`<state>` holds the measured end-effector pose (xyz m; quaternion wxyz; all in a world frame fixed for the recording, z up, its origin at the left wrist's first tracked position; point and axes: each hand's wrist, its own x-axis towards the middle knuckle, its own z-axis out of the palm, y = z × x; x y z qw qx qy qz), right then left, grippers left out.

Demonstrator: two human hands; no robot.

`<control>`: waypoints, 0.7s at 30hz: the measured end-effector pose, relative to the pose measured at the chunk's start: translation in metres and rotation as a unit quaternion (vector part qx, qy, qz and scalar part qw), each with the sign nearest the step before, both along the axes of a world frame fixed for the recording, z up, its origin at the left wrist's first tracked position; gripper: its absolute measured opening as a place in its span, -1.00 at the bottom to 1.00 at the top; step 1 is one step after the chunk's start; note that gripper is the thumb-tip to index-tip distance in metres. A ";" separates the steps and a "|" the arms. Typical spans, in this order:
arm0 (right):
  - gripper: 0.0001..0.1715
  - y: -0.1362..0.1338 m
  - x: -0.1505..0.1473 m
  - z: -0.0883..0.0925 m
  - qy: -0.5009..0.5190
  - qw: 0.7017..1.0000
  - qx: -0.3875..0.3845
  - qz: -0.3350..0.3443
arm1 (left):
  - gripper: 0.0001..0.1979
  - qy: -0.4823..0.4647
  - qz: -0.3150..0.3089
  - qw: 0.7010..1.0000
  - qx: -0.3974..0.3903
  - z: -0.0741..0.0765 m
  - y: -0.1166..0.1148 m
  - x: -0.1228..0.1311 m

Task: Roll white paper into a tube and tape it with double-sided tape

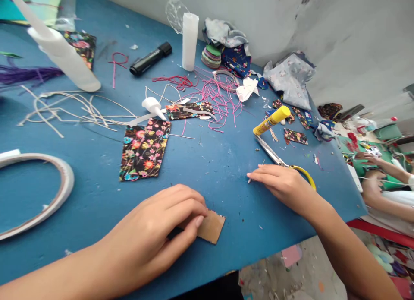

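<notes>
My left hand [168,226] is closed over a small brown cardboard piece [211,226], pinching it near the table's front edge. The fingers hide the piece's left part. At the right, my right hand [283,185] is low over the table, its fingers together. A tiny pale tip shows under its fingertips, too small to name. Just behind that hand lies a pair of scissors [273,153] with yellow handles, partly covered by the hand. A yellow glue stick [271,121] is beside the blades. Black floral fabric [145,151] lies beyond my left hand.
A roll of double-sided tape [66,183] lies at left. White glue bottle [69,60], black marker [150,59], white cords [87,108] and pink cords [220,95] are farther back. Fabric scraps [291,80] lie along the wall. Another person's arms [388,170] are at far right.
</notes>
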<state>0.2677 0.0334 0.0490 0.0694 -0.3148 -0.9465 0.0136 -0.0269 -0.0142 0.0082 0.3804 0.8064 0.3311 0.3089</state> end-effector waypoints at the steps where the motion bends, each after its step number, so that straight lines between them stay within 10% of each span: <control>1: -0.68 0.002 -0.002 0.003 -0.014 1.000 -0.008 0.005 | -0.79 -0.002 -0.001 1.000 -0.001 0.000 0.000 0.000; 21: -0.67 0.010 -0.003 0.010 -0.059 0.998 -0.004 0.027 | -0.81 -0.021 0.001 1.000 -0.017 -0.002 0.001 0.000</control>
